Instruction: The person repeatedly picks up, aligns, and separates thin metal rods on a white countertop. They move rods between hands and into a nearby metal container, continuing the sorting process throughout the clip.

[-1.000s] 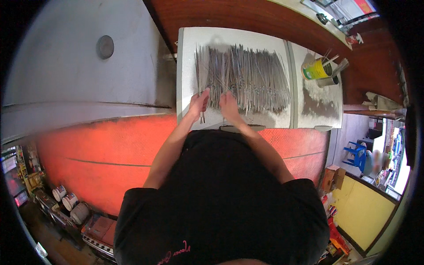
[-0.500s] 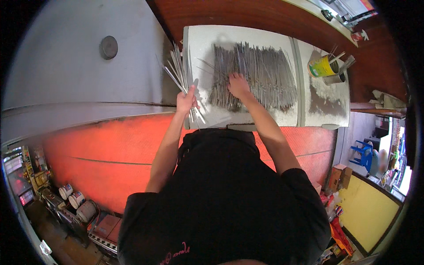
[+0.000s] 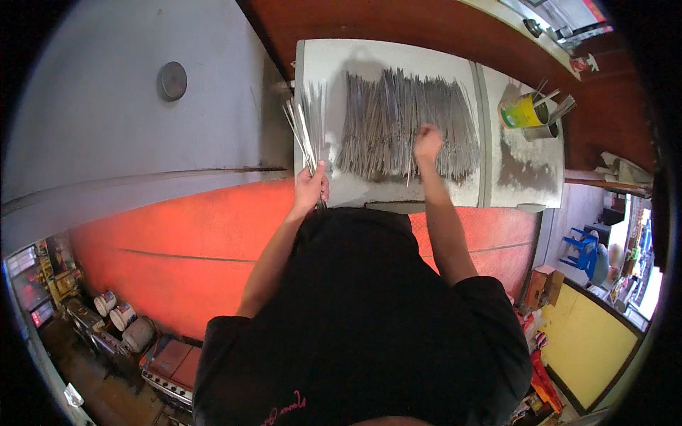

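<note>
Metal rods point(image 3: 305, 135) fast in left hand point(image 3: 310, 187), more rods point(image 3: 383, 124) under right hand point(image 3: 428, 145), grip unclear.

Pink cursive lettering point(image 3: 284, 409) is showing on the black short-sleeved shirt point(image 3: 362, 305), near; the yellow-green cylindrical can point(image 3: 523, 112), far right, is carrying a label point(image 3: 516, 116). Neither is appearing readable.

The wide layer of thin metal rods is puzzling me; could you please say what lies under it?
A white top shows around the rods, darkly smudged near their lower ends. What lies directly beneath the rods is covered and cannot be seen.
</note>
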{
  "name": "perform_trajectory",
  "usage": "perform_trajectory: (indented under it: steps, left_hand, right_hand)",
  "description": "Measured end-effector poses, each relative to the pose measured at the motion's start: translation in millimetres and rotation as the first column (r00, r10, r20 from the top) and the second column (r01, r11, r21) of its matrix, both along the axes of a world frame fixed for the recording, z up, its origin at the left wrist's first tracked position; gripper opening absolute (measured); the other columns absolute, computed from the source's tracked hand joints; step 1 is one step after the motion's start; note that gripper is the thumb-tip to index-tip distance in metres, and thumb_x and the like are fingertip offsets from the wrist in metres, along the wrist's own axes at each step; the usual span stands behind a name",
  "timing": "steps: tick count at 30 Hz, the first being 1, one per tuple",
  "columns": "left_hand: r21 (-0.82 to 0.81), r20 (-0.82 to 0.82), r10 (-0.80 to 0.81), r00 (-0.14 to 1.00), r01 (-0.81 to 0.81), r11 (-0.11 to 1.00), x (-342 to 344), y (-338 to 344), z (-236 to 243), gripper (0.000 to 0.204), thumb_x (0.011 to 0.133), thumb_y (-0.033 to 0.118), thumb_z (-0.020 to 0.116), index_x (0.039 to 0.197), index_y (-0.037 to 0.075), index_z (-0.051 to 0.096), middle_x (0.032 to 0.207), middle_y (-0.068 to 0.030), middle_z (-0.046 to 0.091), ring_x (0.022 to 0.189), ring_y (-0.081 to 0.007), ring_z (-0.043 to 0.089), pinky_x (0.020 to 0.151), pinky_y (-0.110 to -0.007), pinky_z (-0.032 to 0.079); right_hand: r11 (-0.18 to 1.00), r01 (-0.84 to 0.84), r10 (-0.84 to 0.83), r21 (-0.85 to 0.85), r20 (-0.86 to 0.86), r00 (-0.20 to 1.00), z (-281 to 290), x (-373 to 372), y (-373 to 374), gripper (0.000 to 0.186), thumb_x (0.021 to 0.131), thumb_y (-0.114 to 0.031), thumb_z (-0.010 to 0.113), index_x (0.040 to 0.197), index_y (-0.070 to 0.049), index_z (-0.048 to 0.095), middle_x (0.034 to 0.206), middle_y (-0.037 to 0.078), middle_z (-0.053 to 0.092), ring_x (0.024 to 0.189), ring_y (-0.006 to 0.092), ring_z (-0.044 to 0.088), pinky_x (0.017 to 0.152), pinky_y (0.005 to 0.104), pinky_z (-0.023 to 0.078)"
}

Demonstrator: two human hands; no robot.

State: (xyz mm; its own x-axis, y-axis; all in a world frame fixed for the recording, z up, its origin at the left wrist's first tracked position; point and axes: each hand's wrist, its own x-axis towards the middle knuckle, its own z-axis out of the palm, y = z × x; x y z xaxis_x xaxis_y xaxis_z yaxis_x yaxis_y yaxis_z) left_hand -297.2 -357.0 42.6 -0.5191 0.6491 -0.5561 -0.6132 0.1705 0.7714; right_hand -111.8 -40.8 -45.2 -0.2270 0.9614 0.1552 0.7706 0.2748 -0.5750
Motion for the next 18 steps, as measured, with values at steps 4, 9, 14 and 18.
perform_trajectory:
  steps: [4, 9, 14, 18]
  left_hand:
    - [-0.033, -0.023, -0.086, 0.996, 0.085, 0.996, -3.1, -0.8, -7.8, 0.047, 0.099, 0.039, 0.062, 0.067, 0.01, 0.042, 0.049, -0.0011, 0.044, 0.036, -0.0108, 0.041, 0.033, -0.029, 0.03]
    - [-0.079, -0.072, 0.042, 0.996, -0.048, 0.996, -11.1, 12.3, -11.8, 0.05, 0.099, 0.038, 0.063, 0.062, 0.013, 0.041, 0.046, 0.0002, 0.043, 0.032, -0.0104, 0.037, 0.031, -0.028, 0.026]
    - [-0.114, -0.101, 0.114, 0.988, -0.125, 0.986, -21.9, 26.2, -13.9, 0.049, 0.096, 0.039, 0.067, 0.063, 0.013, 0.042, 0.045, 0.0011, 0.042, 0.031, -0.0103, 0.036, 0.031, -0.027, 0.025]
    - [-0.116, -0.115, 0.119, 0.986, -0.133, 0.984, -25.1, 24.9, -18.1, 0.047, 0.094, 0.041, 0.07, 0.067, 0.012, 0.045, 0.047, 0.0004, 0.044, 0.032, -0.0106, 0.038, 0.031, -0.027, 0.027]
  right_hand:
    - [0.99, -0.048, 0.024, 0.129, 0.182, 0.983, -10.1, 57.8, 29.4, 0.015, 0.074, -0.005, 0.064, 0.088, -0.005, 0.069, 0.088, 0.018, 0.066, 0.091, 0.038, 0.061, 0.085, 0.0449, 0.05]
    - [0.945, -0.24, 0.189, 0.222, 0.23, 0.955, 35.5, 11.4, -17.6, 0.017, 0.087, -0.016, 0.062, 0.094, -0.003, 0.071, 0.095, 0.022, 0.068, 0.092, 0.0434, 0.063, 0.083, 0.0484, 0.052]
    - [0.844, -0.408, 0.43, -0.347, -0.015, 0.903, 23.6, -69.7, -85.3, 0.02, 0.089, -0.019, 0.063, 0.096, -0.002, 0.069, 0.103, 0.021, 0.07, 0.098, 0.0394, 0.066, 0.084, 0.0459, 0.053]
    - [0.835, -0.311, 0.389, -0.454, 0.087, 0.917, -0.4, -83.2, -86.5, 0.025, 0.088, -0.022, 0.066, 0.102, -0.001, 0.066, 0.102, 0.021, 0.07, 0.099, 0.0396, 0.066, 0.086, 0.0449, 0.053]
